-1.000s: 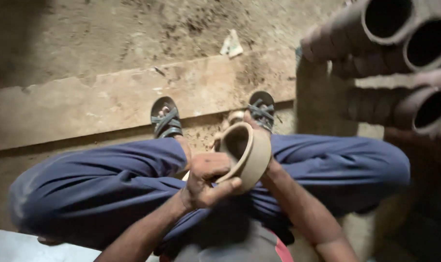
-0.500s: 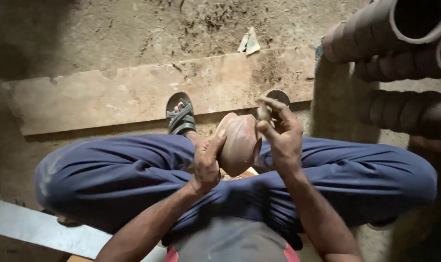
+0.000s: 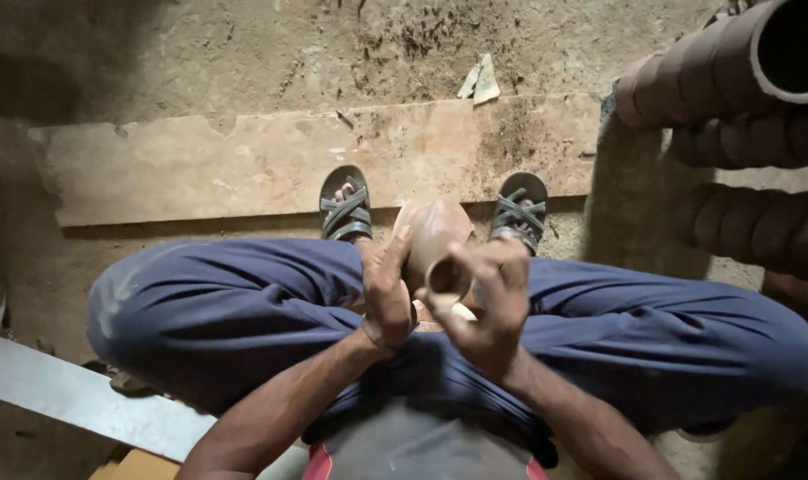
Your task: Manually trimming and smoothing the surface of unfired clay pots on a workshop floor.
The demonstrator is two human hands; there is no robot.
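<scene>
- Since half a second ago you have turned the clay pot (image 3: 435,238) so its small mouth now faces up at you.
- Your left hand (image 3: 386,289) presses flat along the pot's left side, fingers closed against it.
- Your right hand (image 3: 493,298) grips the pot at its mouth, thumb on the rim.
- You hold the pot above your knees, between your two sandals (image 3: 346,209).
- Stacked clay pipes (image 3: 732,80) lie to your right, beyond the stone slab (image 3: 244,164).
</scene>
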